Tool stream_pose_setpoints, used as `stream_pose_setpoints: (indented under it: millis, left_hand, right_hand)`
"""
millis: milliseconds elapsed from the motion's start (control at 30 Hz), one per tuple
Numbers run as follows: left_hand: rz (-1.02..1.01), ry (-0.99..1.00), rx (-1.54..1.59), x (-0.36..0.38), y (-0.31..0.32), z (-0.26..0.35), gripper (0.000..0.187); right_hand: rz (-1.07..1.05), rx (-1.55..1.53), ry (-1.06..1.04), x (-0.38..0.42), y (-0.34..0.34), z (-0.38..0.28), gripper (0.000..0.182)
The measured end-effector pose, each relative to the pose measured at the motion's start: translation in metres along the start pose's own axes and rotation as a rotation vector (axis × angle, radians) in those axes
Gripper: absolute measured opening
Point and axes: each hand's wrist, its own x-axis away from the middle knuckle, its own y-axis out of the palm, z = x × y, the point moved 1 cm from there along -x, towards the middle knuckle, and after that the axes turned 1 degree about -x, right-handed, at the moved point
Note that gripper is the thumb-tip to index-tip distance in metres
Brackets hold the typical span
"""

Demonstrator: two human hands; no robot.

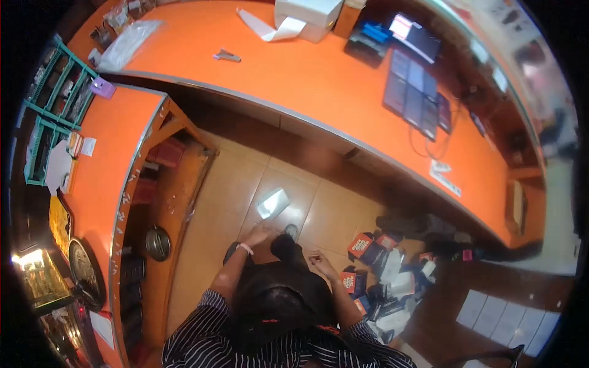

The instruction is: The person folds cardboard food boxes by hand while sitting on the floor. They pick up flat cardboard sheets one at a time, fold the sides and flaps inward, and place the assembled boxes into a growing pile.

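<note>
My left hand [259,233], with a pink band at its wrist, reaches forward over my lap with fingers stretched out. Just beyond its fingertips is a shiny white packet or box [273,203], seen against the tiled floor [233,172]. On the other side of my dark-clothed lap, my right hand [321,265] has its fingers curled in, and nothing shows in them. It is nearest to a heap of small black and orange boxes [361,246] on the floor to the right, mixed with white boxes [402,283].
An orange counter [294,73] curves across the front, bearing phones or tablets [411,92], a white machine with paper [307,15] and a small pink-and-grey item [227,56]. To the left, another orange counter [116,122] carries green baskets [61,80]. A metal bowl [157,243] sits below.
</note>
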Motion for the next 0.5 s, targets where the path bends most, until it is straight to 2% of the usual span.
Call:
stream_pose_setpoints:
  millis: [33,100,133,200,233,267,367,433,500]
  left_hand:
    - [0.006,-0.034,0.007,-0.009,-0.007,-0.007,0.032]
    - [-0.032,-0.098,-0.002,-0.037,-0.014,-0.022,0.027]
    - [-0.014,-0.110,0.003,-0.054,-0.018,-0.017,0.027]
    - [-0.085,-0.338,-0.581,-0.074,-0.018,-0.015,0.039]
    - [-0.225,-0.352,-0.614,-0.081,-0.022,-0.014,0.055]
    - [-0.215,-0.363,-0.611,-0.098,-0.022,-0.031,0.055]
    - [-0.272,-0.268,-0.585,-0.138,-0.017,-0.079,0.052]
    - [-0.297,-0.156,-0.577,-0.173,-0.008,-0.108,0.050]
    - [-0.317,-0.013,-0.580,-0.213,0.001,-0.117,0.048]
  right_hand:
    - [-0.025,-0.004,0.025,0.000,-0.008,-0.003,0.024]
    - [0.118,0.015,0.033,-0.009,-0.029,-0.015,0.022]
    - [0.097,0.021,0.034,-0.024,-0.033,-0.015,0.022]
    - [0.141,-0.135,0.113,-0.041,-0.031,0.000,0.021]
    - [0.120,-0.135,0.125,-0.052,-0.022,0.018,0.021]
    - [0.140,-0.177,0.114,-0.071,-0.018,0.030,0.020]
    - [0.165,-0.283,0.084,-0.129,-0.007,0.028,0.020]
    - [0.175,-0.344,0.096,-0.165,-0.006,-0.017,0.023]
    - [0.183,-0.394,-0.035,-0.202,-0.004,-0.009,0.025]
